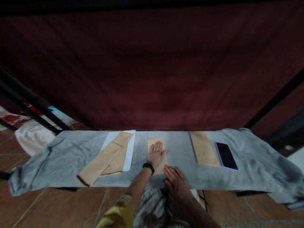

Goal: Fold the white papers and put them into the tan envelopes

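A brown paper envelope (158,169) lies lengthwise in front of me on the grey cloth. My left hand (156,154), with a black band on the wrist, is laid flat on it, fingers stretched forward. At the envelope's lower right edge my right hand (177,182) rests with its fingers extended, the fingertips touching or very close to the paper. Neither hand grips anything. To the left, several brown envelopes (102,161) overlap on a white sheet (129,153). On the right sits a stack of brown envelopes (204,150).
A phone (226,155) with a pale purple edge lies right of the stack. The grey cloth (76,152) covers a narrow bench. Behind it hangs a dark red curtain (156,69), with black metal bars (273,99) at the sides. Tiled floor (78,209) shows below.
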`<state>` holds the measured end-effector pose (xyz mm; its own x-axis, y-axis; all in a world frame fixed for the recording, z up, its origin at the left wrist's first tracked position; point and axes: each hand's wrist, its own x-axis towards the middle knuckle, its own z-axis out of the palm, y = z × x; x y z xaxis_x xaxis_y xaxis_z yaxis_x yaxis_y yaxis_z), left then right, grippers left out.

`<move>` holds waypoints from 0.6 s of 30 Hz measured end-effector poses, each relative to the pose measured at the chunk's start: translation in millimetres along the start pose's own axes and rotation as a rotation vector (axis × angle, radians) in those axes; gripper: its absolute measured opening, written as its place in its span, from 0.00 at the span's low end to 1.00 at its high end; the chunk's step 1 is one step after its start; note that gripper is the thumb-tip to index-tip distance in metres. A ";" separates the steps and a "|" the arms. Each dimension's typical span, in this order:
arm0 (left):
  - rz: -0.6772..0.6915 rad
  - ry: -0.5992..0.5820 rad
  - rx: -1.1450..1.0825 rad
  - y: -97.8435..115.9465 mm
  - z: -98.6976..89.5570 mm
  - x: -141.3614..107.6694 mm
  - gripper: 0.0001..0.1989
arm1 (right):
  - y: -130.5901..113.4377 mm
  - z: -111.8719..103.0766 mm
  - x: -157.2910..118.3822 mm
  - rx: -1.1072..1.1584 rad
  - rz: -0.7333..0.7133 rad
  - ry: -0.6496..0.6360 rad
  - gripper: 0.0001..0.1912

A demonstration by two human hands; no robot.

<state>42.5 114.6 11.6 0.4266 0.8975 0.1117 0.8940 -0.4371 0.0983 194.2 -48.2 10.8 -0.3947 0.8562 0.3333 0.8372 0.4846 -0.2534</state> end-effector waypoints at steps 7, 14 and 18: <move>-0.041 0.001 -0.044 -1.4 3.4 -3.6 0.33 | -3.7 -0.5 1.5 -0.014 0.021 0.018 0.23; -0.081 0.162 -0.029 -23.9 6.5 -52.6 0.34 | -1.8 4.8 0.0 -0.019 0.031 0.038 0.24; -0.150 0.160 -0.015 -28.6 1.9 -73.4 0.34 | -3.1 3.5 -1.2 -0.013 0.019 0.054 0.25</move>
<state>-14.1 61.3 -1.3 0.2602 0.9326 0.2500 0.9433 -0.3008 0.1402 190.7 -50.1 8.0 -0.3577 0.8543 0.3772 0.8495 0.4654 -0.2486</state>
